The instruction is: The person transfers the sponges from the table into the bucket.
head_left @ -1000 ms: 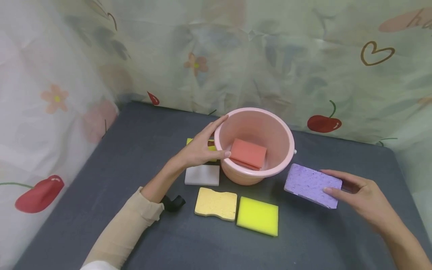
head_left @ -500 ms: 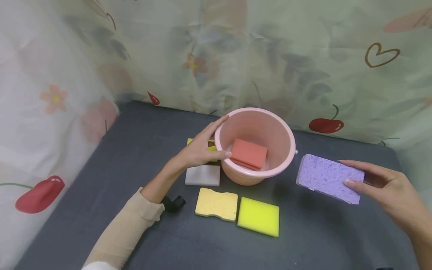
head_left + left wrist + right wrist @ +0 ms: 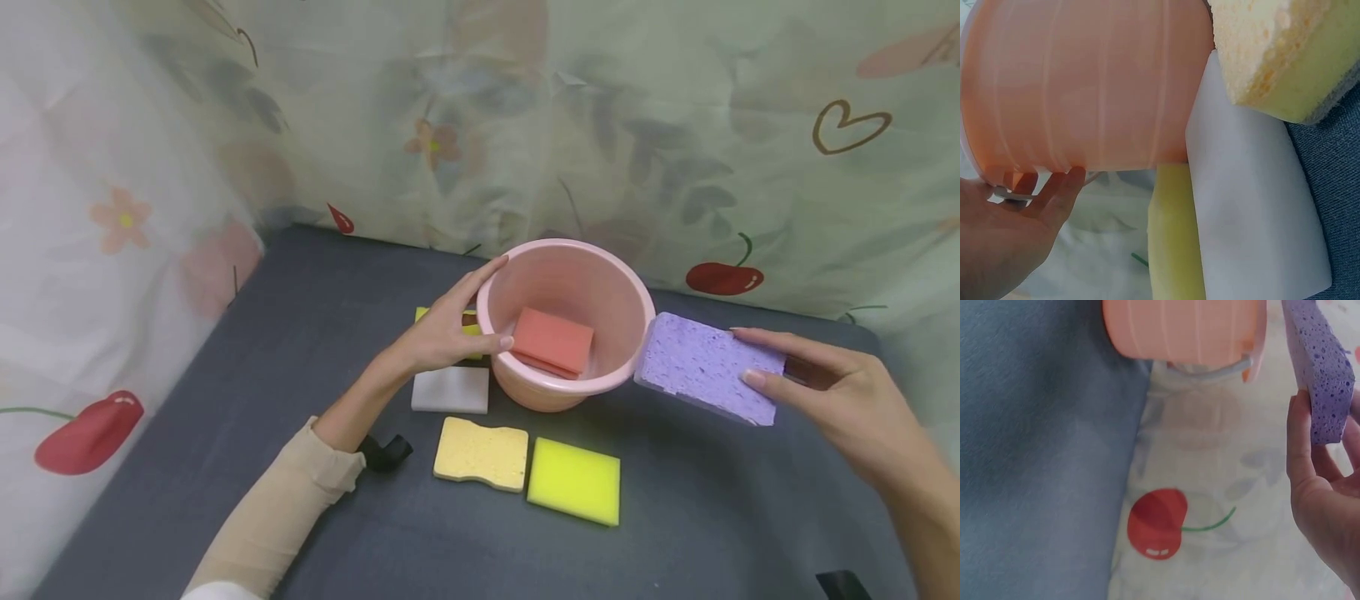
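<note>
My left hand point(image 3: 450, 325) holds the near left side of a pink bucket point(image 3: 566, 283), thumb over the rim and fingers along the outside. In the left wrist view, the fingers point(image 3: 1060, 194) lie by the bucket's handle. A folded-looking red-orange sponge point(image 3: 553, 340) lies on the bucket's bottom. My right hand point(image 3: 840, 400) pinches a purple, pitted sponge point(image 3: 711, 367) by its right end, thumb on one face and fingers behind. It is held up off the table, its left end overlapping the bucket's right rim in the head view. The right wrist view shows the sponge point(image 3: 1329, 381) edge-on.
On the dark table point(image 3: 337, 308) near the bucket lie a white sponge point(image 3: 450, 390), a wavy-edged pale yellow sponge point(image 3: 482, 454) and a bright yellow sponge point(image 3: 574, 482). Another yellow piece point(image 3: 471, 330) is partly behind my left hand. A patterned curtain point(image 3: 360, 125) hangs behind.
The purple sponge in my right hand first moved right, away from the bucket, then came back left and up to the bucket's rim. My left hand and the bucket have stayed put.
</note>
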The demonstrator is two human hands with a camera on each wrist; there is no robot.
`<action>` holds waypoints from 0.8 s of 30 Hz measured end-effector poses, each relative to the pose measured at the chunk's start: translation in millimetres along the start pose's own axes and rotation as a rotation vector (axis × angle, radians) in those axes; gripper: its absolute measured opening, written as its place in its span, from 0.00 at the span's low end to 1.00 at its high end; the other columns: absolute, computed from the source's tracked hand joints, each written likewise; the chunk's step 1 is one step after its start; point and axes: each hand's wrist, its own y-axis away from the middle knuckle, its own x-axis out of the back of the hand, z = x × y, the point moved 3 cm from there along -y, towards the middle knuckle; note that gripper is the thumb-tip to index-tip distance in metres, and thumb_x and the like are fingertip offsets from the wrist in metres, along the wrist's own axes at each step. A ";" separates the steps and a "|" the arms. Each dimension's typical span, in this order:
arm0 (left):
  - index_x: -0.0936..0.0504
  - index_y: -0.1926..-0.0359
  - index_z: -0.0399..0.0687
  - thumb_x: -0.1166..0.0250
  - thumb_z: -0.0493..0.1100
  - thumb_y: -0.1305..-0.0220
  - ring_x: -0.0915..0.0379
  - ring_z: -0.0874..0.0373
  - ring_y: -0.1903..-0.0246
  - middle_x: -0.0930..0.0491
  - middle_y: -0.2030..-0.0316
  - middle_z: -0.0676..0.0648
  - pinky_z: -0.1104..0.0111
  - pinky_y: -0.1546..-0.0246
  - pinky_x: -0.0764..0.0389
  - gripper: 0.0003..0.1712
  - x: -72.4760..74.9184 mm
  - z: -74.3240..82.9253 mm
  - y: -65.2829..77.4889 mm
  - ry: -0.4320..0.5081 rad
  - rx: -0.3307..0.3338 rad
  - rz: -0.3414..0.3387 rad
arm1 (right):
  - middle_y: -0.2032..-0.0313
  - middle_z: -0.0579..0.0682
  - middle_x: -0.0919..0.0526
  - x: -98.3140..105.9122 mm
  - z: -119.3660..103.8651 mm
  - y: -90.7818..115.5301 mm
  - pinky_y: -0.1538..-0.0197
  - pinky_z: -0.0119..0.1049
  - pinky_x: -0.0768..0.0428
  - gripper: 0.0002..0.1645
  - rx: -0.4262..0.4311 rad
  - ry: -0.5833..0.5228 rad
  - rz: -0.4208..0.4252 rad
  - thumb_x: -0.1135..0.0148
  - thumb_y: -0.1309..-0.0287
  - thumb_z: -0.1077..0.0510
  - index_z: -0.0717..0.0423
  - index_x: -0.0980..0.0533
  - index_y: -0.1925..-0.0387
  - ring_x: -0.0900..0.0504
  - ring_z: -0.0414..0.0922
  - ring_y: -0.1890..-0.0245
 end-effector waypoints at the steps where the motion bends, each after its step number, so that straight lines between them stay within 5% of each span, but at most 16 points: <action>1: 0.52 0.21 0.66 0.26 0.61 0.47 0.42 0.55 0.32 0.49 0.26 0.51 0.62 0.39 0.26 0.59 0.0 -0.2 -0.2 0.001 -0.001 0.000 | 0.50 0.41 0.16 -1.7 -2.3 -1.8 0.61 0.21 0.23 0.27 0.003 0.011 0.002 0.31 0.42 0.66 0.59 0.22 0.40 0.19 0.34 0.60; 13: 0.52 0.21 0.66 0.26 0.53 0.44 0.41 0.55 0.32 0.48 0.27 0.50 0.61 0.40 0.26 0.57 0.7 0.1 0.4 -0.014 -0.005 0.001 | 0.51 0.40 0.18 -24.8 -20.2 -25.1 0.67 0.24 0.23 0.25 0.005 0.044 0.012 0.28 0.42 0.60 0.50 0.20 0.42 0.20 0.39 0.64; 24: 0.52 0.21 0.67 0.26 0.53 0.44 0.41 0.55 0.32 0.47 0.27 0.50 0.62 0.40 0.26 0.57 2.1 -1.0 0.8 -0.027 -0.002 0.008 | 0.46 0.46 0.22 -45.5 -36.7 -46.7 0.58 0.23 0.20 0.32 0.052 0.013 -0.098 0.26 0.44 0.58 0.46 0.23 0.37 0.19 0.41 0.57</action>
